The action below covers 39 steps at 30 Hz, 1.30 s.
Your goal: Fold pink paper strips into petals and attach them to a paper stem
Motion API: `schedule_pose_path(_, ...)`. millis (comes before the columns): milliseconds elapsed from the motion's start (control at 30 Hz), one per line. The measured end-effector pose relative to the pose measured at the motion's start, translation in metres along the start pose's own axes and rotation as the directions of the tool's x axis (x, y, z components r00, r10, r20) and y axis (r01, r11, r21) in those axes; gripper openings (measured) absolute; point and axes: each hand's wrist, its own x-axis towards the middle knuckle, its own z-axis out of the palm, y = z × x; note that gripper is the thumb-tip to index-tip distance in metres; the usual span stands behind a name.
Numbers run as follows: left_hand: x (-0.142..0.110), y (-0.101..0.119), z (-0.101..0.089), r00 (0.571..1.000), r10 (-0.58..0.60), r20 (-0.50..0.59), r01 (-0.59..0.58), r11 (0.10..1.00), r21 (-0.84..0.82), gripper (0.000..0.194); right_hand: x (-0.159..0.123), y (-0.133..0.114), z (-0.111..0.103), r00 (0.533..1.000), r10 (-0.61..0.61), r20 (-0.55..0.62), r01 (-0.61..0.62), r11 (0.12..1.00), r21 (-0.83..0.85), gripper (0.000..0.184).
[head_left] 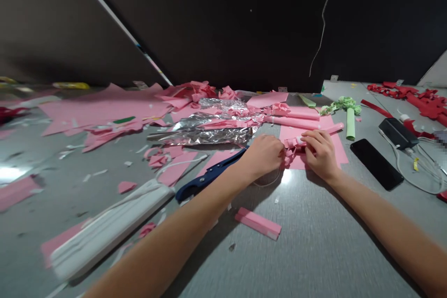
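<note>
My right hand (321, 154) is closed round a rolled pink paper tube (335, 128), whose far end points away to the right. Folded pink paper strips (289, 156) bunch at the tube's near end, between both hands. My left hand (266, 154) is closed, its fingertips pinching at these strips; the exact contact is partly hidden. Beneath the left wrist lies a dark blue tool (206, 178) with a long body, partly covered by the arm. A pink paper sheet (340, 149) lies under the right hand. Below the hands rests a folded pink strip (258, 223).
Crinkled silver foil (209, 135) and more pink tubes (296, 122) lie beyond my hands. To the right are a green paper flower (350, 121), a black phone (376, 164) and a black adapter (398, 133). A white power strip (111, 230) sits at left. A dark wall (226, 28) rises behind.
</note>
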Motion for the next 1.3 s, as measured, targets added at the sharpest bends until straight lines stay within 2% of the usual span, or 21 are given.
schedule_pose_path(133, -0.003, -0.001, -0.006, 0.999, -0.038, -0.004, 0.038, 0.998, -0.057, 0.023, 0.000, 0.001, 0.002, 1.000, -0.014, -0.008, 0.014, 1.000, 0.015, 0.030)
schedule_pose_path(433, -0.005, -0.011, -0.024, 0.995, -0.082, 0.063, 0.095, 0.969, -0.227, 0.027, -0.001, 0.003, 0.004, 0.997, -0.075, 0.003, 0.075, 0.996, 0.039, 0.030)
schedule_pose_path(533, -0.007, -0.014, -0.022, 0.992, -0.092, 0.091, 0.112, 0.962, -0.250, 0.024, -0.001, 0.004, 0.003, 0.996, -0.083, 0.013, 0.082, 0.996, 0.042, 0.029)
schedule_pose_path(633, -0.007, -0.014, -0.011, 0.989, -0.103, 0.103, 0.126, 0.960, -0.249, 0.021, -0.001, 0.005, 0.003, 0.995, -0.093, 0.025, 0.092, 0.995, 0.044, 0.028)
schedule_pose_path(733, -0.006, -0.012, 0.003, 0.991, -0.111, 0.073, 0.126, 0.960, -0.249, 0.017, -0.002, 0.006, 0.003, 0.994, -0.104, 0.033, 0.103, 0.994, 0.044, 0.029)
schedule_pose_path(833, -0.004, -0.011, 0.009, 0.994, -0.105, 0.026, 0.108, 0.956, -0.273, 0.013, -0.002, 0.007, 0.004, 0.993, -0.113, 0.034, 0.111, 0.993, 0.045, 0.029)
schedule_pose_path(1033, -0.002, -0.012, -0.001, 0.994, -0.085, -0.075, 0.050, 0.923, -0.382, 0.010, -0.001, 0.004, 0.003, 0.994, -0.103, 0.027, 0.102, 0.994, 0.048, 0.029)
schedule_pose_path(1167, -0.004, -0.011, -0.006, 0.992, -0.069, -0.102, 0.018, 0.898, -0.440, 0.011, 0.000, 0.000, 0.000, 0.994, -0.109, 0.015, 0.108, 0.992, 0.064, 0.034)
schedule_pose_path(1300, -0.006, -0.010, -0.011, 0.994, -0.049, -0.102, -0.009, 0.864, -0.504, 0.010, 0.000, -0.006, -0.002, 0.979, -0.184, 0.090, 0.173, 0.977, 0.122, 0.044)
